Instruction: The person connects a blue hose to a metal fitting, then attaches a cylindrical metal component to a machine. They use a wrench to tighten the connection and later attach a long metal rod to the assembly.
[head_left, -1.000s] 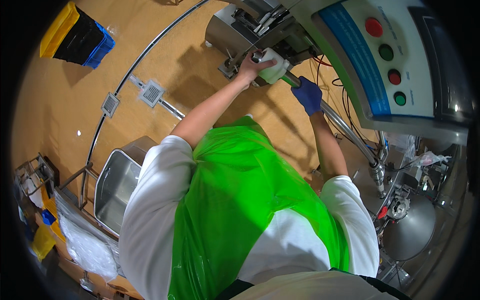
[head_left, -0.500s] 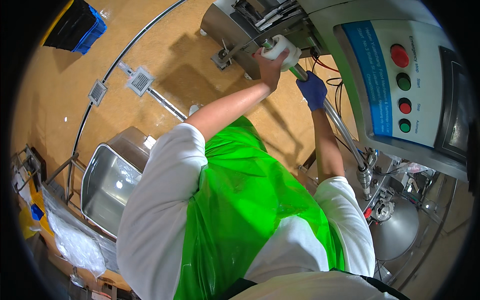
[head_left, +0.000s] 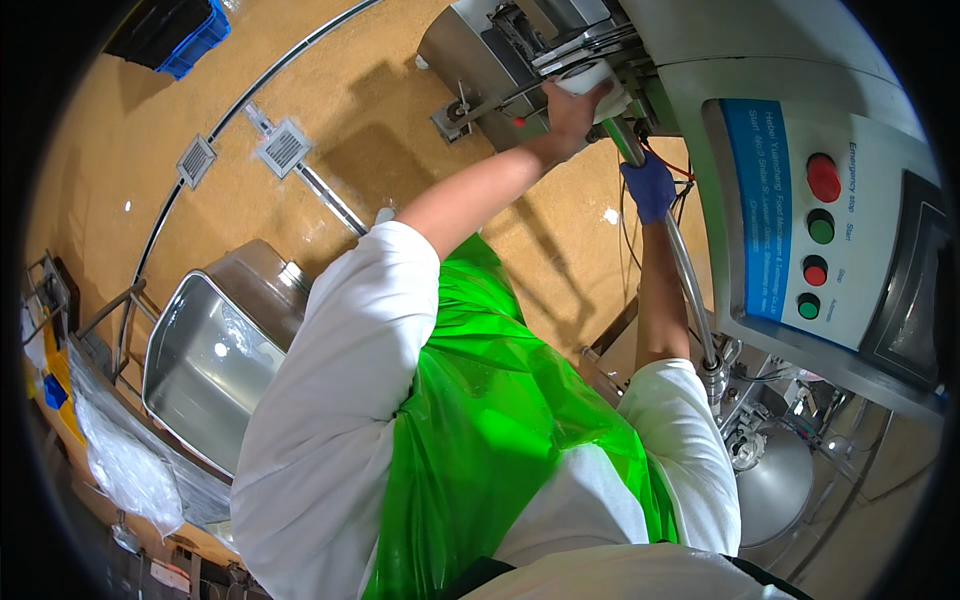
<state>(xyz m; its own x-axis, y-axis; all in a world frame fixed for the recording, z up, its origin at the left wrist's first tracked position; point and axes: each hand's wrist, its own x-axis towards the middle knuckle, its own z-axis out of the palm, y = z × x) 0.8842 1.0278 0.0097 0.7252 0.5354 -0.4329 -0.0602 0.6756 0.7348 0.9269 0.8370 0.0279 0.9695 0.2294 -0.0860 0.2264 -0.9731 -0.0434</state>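
A long metal tube rises from a metal coupling beside the machine and ends near the top of the view. At its far end is a white, hollow, roll-like piece; I cannot tell what it is made of. My bare left hand is closed round the near left side of this roll. Lower down, my right hand, in a blue glove, is wrapped round the tube. The tube's tip does not show past the roll.
At the right stands a machine with a control panel of red and green buttons. Beyond the tube's end is a steel machine. A deep steel tub is at my left. Floor drains and a blue crate lie further off.
The white roll and my left hand have moved slightly right and up in view. The tube's tip, which stuck out through the roll, no longer shows. The whole view has shifted a little.
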